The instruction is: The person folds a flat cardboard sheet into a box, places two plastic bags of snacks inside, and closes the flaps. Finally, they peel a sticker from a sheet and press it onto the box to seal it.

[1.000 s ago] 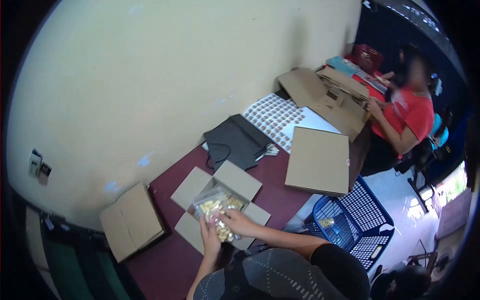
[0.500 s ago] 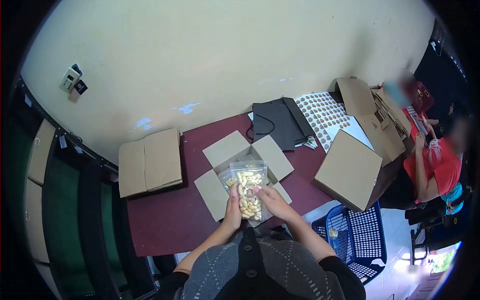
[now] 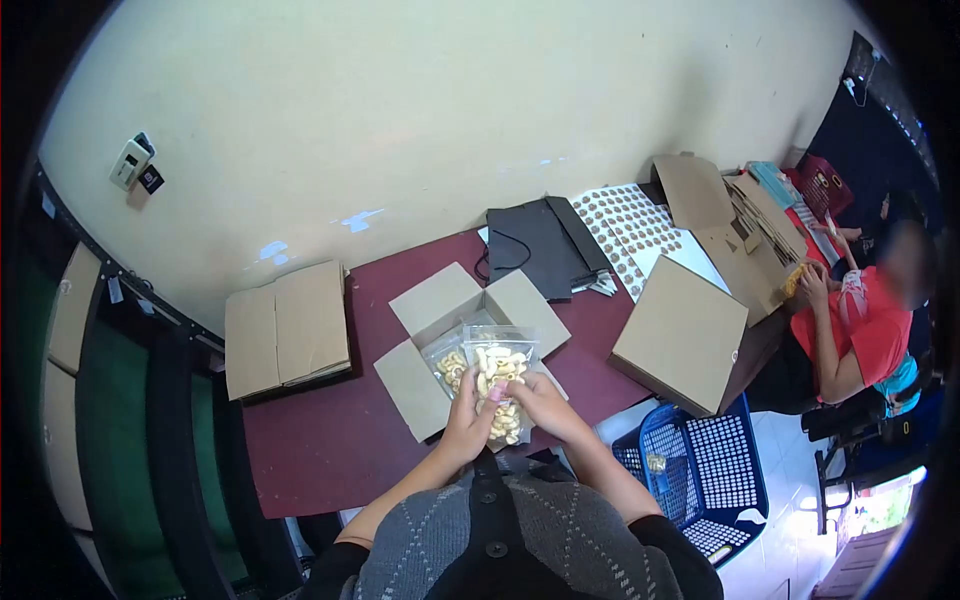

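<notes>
A clear snack pouch (image 3: 500, 372) full of pale ring-shaped snacks stands upright over an open cardboard box (image 3: 430, 305) on the dark red table (image 3: 320, 440). My left hand (image 3: 468, 418) grips its lower left side and my right hand (image 3: 535, 405) grips its lower right. A second pouch (image 3: 447, 362) of snacks lies inside the box, just left of the held one.
A closed flat carton (image 3: 285, 327) lies left of the box; another closed box (image 3: 680, 335) sits right. A black bag (image 3: 535, 245) and sticker sheets (image 3: 625, 230) lie behind. A blue basket (image 3: 700, 470) stands on the floor. A person in red (image 3: 850, 330) sits at right.
The view swung left over the box a second ago. In the last half second both hands and the pouch stayed almost still, with the pouch tilting slightly.
</notes>
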Motion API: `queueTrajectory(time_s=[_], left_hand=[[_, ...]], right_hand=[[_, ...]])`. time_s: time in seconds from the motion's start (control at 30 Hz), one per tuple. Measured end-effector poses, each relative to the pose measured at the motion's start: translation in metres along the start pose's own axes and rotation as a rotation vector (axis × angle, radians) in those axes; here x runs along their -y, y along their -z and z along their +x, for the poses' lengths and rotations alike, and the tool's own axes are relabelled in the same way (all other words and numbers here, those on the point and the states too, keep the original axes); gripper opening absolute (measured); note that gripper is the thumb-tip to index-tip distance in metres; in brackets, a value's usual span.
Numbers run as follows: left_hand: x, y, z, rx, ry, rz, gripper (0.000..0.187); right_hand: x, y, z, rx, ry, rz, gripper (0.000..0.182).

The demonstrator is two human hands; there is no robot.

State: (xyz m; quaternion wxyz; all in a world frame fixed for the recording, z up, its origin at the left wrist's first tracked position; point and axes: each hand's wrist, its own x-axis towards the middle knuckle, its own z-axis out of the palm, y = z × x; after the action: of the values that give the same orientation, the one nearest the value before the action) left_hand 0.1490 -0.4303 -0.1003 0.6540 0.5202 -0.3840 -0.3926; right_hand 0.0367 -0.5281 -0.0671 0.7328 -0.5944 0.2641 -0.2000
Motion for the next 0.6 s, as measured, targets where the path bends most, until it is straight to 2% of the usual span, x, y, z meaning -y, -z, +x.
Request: queueTrajectory(time_s=[0.03, 0.13, 0.2, 0.23, 0.3, 0.33, 0.4, 0.43, 0.47, 0.5, 0.53, 0.6], left_hand=[[0.002, -0.001, 0.0, 0.016, -0.037, 0.059, 0.044], [0.001, -0.002, 0.0, -0.004, -0.066, 0.11, 0.053], [-0.006, -0.003, -0.002, 0.064, -0.069, 0.032, 0.057], [-0.007, -0.003, -0.003, 0.06, -0.071, 0.031, 0.057], [-0.008, -0.001, -0.004, 0.122, -0.081, 0.203, 0.063], [-0.009, -0.001, -0.005, 0.153, -0.085, 0.29, 0.067], [-0.005, -0.003, -0.005, 0.147, -0.13, 0.264, 0.068], [-0.006, -0.001, -0.002, 0.159, -0.135, 0.245, 0.067], [-0.008, 0.0, 0.002, 0.171, -0.14, 0.225, 0.067], [-0.004, 0.005, 0.006, 0.089, -0.19, 0.217, 0.052], [-0.002, 0.01, 0.009, 0.09, -0.192, 0.215, 0.052], [-0.014, 0.015, 0.018, -0.024, -0.18, 0.179, 0.03]], right_hand=[[0.003, 0.009, -0.001, 0.013, -0.039, -0.149, 0.036], [-0.005, 0.015, 0.001, 0.038, -0.035, -0.207, 0.039], [0.01, 0.007, -0.005, 0.021, -0.033, -0.179, 0.039], [0.008, 0.007, -0.003, -0.055, -0.027, -0.108, 0.039], [0.004, 0.008, 0.002, -0.124, -0.017, -0.037, 0.039], [0.004, 0.012, 0.006, -0.191, 0.081, -0.03, 0.034], [0.006, 0.02, 0.009, -0.326, 0.274, -0.015, 0.025], [0.01, 0.025, 0.007, -0.284, 0.236, -0.025, 0.018], [0.011, 0.024, 0.005, -0.283, 0.236, -0.027, 0.018], [0.011, 0.023, 0.002, -0.224, 0.258, -0.142, 0.017], [0.012, 0.022, -0.001, -0.165, 0.279, -0.258, 0.015], [0.012, 0.015, -0.005, -0.164, 0.271, -0.278, 0.012]])
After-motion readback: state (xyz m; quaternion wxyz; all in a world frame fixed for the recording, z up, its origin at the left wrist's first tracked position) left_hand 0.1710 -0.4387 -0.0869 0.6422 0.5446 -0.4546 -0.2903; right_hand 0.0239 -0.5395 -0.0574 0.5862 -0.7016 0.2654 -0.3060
